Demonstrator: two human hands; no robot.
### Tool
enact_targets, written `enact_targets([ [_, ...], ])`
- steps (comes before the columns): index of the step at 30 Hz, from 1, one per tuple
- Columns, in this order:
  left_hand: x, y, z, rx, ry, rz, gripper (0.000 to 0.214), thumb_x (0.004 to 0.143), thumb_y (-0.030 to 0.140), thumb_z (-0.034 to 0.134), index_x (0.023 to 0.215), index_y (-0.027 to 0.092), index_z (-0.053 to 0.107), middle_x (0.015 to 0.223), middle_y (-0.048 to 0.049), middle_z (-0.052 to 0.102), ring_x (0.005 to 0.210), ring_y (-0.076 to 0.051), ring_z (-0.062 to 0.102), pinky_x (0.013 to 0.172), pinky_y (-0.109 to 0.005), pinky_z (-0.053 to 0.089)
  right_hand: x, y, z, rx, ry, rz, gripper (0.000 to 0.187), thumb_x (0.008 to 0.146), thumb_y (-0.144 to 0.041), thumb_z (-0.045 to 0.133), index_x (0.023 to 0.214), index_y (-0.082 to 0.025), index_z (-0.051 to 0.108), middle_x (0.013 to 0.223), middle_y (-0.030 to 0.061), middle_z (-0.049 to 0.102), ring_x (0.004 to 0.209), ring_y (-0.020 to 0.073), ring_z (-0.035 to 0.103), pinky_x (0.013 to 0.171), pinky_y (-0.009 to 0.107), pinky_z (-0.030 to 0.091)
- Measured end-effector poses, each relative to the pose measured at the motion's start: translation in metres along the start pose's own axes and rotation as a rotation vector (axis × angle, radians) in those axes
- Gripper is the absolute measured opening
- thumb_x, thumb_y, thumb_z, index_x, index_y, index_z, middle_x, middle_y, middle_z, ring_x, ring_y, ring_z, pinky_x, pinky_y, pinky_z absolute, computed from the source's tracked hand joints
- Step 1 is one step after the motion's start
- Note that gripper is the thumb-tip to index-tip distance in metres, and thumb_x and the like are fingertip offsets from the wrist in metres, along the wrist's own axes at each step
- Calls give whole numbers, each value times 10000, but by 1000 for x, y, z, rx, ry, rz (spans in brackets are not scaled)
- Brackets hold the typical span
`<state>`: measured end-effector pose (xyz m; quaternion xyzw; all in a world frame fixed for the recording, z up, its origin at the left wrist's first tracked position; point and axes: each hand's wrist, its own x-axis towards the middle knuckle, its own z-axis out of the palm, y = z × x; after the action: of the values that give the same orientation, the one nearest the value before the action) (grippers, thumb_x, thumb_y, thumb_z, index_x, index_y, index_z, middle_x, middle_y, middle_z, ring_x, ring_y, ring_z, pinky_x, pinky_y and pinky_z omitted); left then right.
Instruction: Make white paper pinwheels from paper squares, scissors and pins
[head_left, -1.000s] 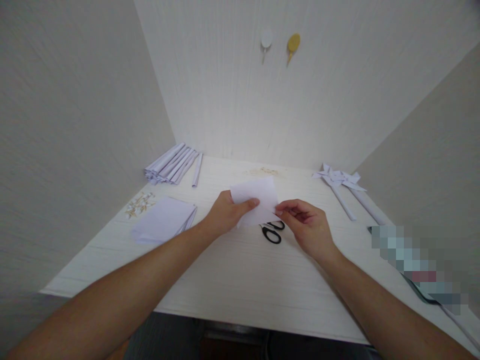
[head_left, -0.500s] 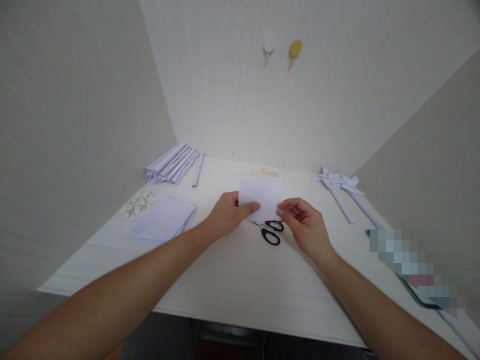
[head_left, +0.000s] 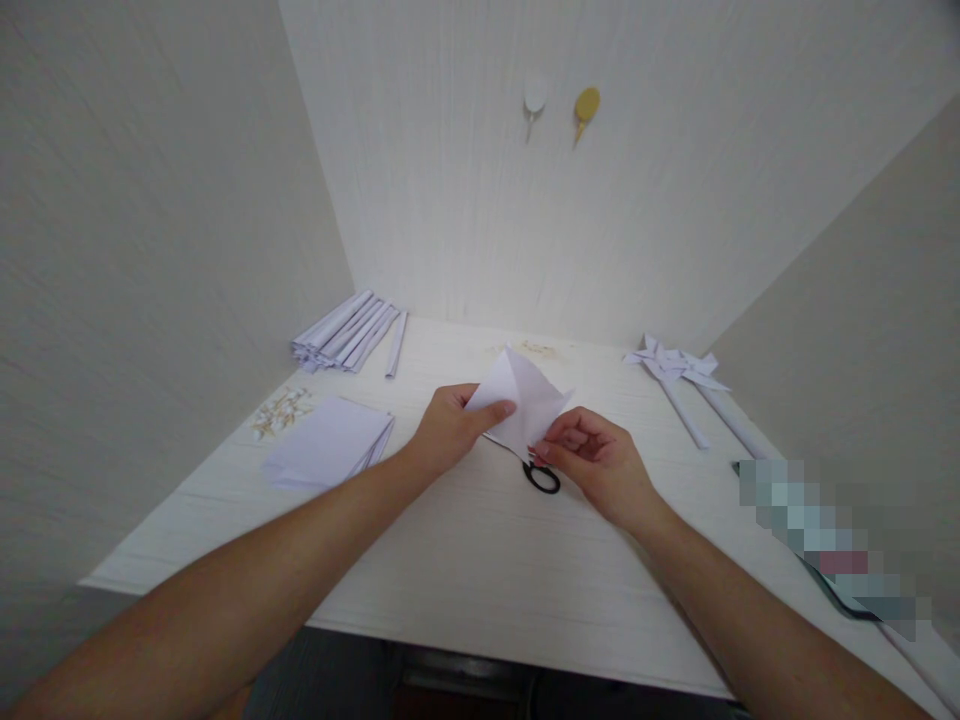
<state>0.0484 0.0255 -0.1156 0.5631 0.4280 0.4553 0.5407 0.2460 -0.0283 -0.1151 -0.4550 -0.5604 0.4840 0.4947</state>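
My left hand (head_left: 459,425) pinches a small creased sheet of white paper (head_left: 517,395) by its left side, thumb lying on the front. At the paper's lower right corner, the fingertips of my right hand (head_left: 589,452) are closed on the edge. The paper is turned cornerwise, with a fold line running down from its top point. Under it on the table lie black-handled scissors (head_left: 541,490); one handle loop shows, and the rest is mostly covered by the paper and my right fingers.
Rolled paper tubes (head_left: 345,332) lie at the back left, a paper stack (head_left: 326,440) and small pins (head_left: 279,412) nearer. Two paper pinwheels on sticks (head_left: 667,360) rest at the right, above a blurred-out flat object (head_left: 817,540). Two hooks (head_left: 586,105) hang on the wall.
The paper has turned from square-on to cornerwise and now covers more of the scissors. My right hand has shifted slightly left and down with its corner.
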Motion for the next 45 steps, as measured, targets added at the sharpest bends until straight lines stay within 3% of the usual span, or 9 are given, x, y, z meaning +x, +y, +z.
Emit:
enact_targets([
  [4, -2, 3, -1, 0, 7, -31, 316, 679, 434, 805, 738, 133, 727, 691, -13, 683, 605, -143, 573, 577, -255, 429, 3, -1, -7, -88, 168, -101, 363, 708, -331, 843, 657, -217, 502, 723, 16, 697, 673, 155, 634, 629, 292, 487],
  [8, -6, 8, 1, 43, -30, -91, 292, 669, 398, 806, 773, 132, 746, 710, -27, 709, 593, -153, 593, 551, -256, 421, 8, 1, -10, -35, 304, -201, 367, 684, -292, 848, 826, -242, 514, 849, -2, 689, 705, 141, 617, 645, 284, 507],
  [13, -7, 14, 2, 76, -49, -120, 270, 638, 349, 837, 763, 128, 743, 696, -39, 716, 579, -156, 605, 538, -256, 416, 7, 3, -7, -68, 245, -213, 285, 734, -322, 816, 912, -239, 609, 781, -9, 670, 692, 147, 621, 625, 284, 504],
  [18, -6, 10, 6, -183, 5, -43, 331, 631, 385, 864, 793, 135, 720, 770, -49, 743, 664, -170, 654, 630, -280, 502, 5, 0, -4, 84, 223, -133, 369, 694, -362, 847, 925, -264, 576, 729, -32, 713, 629, 156, 649, 624, 307, 552],
  [22, -11, 7, 15, -225, -52, -83, 346, 672, 405, 850, 854, 126, 755, 874, -84, 780, 745, -193, 692, 705, -307, 543, 5, -3, -1, 110, 218, -90, 367, 687, -382, 865, 879, -252, 580, 693, -39, 701, 599, 143, 633, 609, 293, 544],
  [26, -15, 9, 17, -145, -16, -116, 284, 710, 390, 824, 783, 126, 753, 802, -75, 777, 701, -194, 685, 645, -294, 533, 4, -1, 0, 9, 190, -131, 228, 686, -325, 862, 783, -215, 687, 668, -12, 665, 603, 131, 592, 574, 268, 501],
  [34, -7, 10, 7, -79, 78, -71, 349, 684, 403, 832, 869, 115, 761, 893, -101, 786, 762, -220, 694, 668, -312, 522, -1, 0, -13, -167, 31, -157, 203, 801, -233, 727, 1002, -233, 749, 851, 37, 763, 819, 212, 740, 758, 357, 595],
  [40, -4, 7, 6, -115, 57, -96, 305, 658, 348, 838, 833, 112, 758, 893, -108, 787, 753, -224, 700, 687, -326, 534, 1, -5, -14, -240, 103, -238, 125, 828, -264, 734, 949, -248, 758, 869, 27, 764, 771, 189, 716, 735, 344, 605],
  [45, -5, 7, 6, -136, 28, -120, 317, 646, 323, 836, 868, 107, 766, 919, -115, 791, 778, -230, 709, 737, -347, 548, 1, -7, -18, -351, 57, -371, 136, 858, -202, 691, 894, -274, 800, 956, 47, 766, 903, 213, 705, 811, 366, 575],
])
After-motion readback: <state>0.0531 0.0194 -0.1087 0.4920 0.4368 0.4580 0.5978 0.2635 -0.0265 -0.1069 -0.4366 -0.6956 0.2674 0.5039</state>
